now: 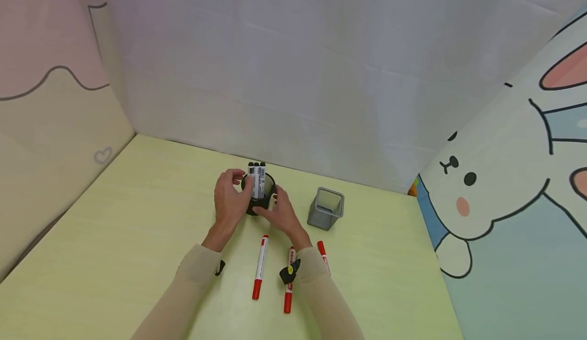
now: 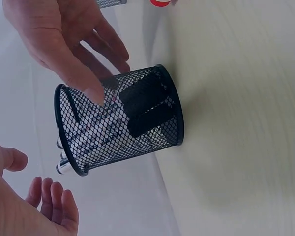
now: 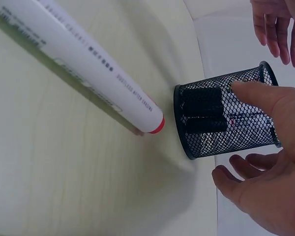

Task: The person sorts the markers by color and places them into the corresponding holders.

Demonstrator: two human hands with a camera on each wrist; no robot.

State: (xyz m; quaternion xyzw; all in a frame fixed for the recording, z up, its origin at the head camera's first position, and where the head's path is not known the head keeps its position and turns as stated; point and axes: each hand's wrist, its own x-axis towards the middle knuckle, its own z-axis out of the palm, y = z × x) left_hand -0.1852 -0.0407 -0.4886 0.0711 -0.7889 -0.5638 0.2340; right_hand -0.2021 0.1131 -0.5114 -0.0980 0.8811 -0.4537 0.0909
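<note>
A black mesh pen cup stands upright on the table near the back wall. Inside it lean several white markers, and their black caps show through the mesh near the base. My left hand is raised at the cup's left side, its fingers loosely bent by the rim. In the left wrist view, a gap separates that left hand from the mesh. My right hand spreads around the cup's right side. Its thumb overlaps the mesh, while the fingers stay loose beside it; firm contact cannot be told.
Right of the cup stands a grey square mesh pen holder. Three white markers with red caps lie in front: one marker between the forearms, another marker partly under the right wrist, and a third marker partly behind the right sleeve.
</note>
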